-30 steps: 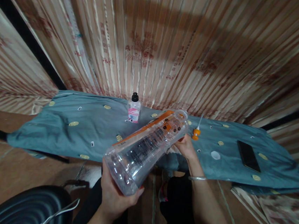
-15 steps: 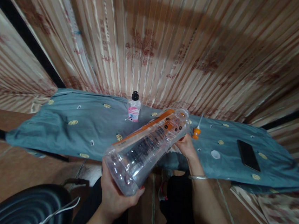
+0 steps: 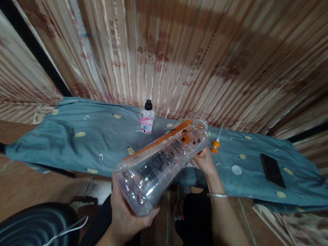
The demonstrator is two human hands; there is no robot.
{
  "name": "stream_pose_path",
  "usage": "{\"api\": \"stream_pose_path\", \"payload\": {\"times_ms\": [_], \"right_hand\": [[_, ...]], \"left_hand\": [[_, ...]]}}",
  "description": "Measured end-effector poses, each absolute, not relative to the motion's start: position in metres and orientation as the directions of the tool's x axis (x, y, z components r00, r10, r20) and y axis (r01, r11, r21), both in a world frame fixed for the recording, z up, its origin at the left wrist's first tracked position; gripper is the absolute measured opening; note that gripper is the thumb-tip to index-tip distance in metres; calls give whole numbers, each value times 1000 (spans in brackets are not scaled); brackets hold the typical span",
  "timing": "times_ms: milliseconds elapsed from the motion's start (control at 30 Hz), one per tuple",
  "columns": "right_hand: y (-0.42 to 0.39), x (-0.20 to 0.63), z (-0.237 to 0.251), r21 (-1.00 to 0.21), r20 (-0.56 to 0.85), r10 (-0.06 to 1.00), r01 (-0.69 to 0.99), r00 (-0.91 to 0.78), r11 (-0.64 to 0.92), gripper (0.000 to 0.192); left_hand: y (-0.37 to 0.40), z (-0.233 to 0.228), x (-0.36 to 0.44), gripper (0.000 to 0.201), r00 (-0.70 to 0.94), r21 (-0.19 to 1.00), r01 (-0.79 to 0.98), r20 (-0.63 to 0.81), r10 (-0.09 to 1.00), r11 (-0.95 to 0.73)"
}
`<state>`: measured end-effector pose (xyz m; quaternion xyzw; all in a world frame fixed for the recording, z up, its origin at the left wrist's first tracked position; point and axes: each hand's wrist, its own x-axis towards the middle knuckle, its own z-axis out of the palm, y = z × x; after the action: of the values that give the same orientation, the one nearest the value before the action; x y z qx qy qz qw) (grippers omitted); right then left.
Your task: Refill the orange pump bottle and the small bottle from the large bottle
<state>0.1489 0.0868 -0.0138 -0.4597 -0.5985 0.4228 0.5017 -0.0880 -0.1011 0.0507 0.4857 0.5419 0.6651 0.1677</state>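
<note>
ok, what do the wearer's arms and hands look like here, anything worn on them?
Both forearms are bare, with no sleeves or gloves in view. The right hand has a thin silver-coloured bangle round the wrist. The left hand shows no ring, watch or band. A fingernail on the left hand looks painted reddish, though it is too small to be sure.

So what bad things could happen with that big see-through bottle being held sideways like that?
The big clear bottle lies tilted between the left hand, under its base, and the right hand, near its neck. It looks smooth, so it might slip and drop to the tiled floor. Its far end sits close to the small orange-tipped thing and the little black-capped bottle on the blue cloth; a swing could knock them over.
</note>
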Motion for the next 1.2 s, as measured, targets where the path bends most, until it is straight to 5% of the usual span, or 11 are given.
{"api": "stream_pose_path", "payload": {"times_ms": [1200], "right_hand": [[85,148,-10,-963,225,971,133,-80,234,77]], "left_hand": [[-104,42,-86,72,-468,877,321,476,745,-358]]}}
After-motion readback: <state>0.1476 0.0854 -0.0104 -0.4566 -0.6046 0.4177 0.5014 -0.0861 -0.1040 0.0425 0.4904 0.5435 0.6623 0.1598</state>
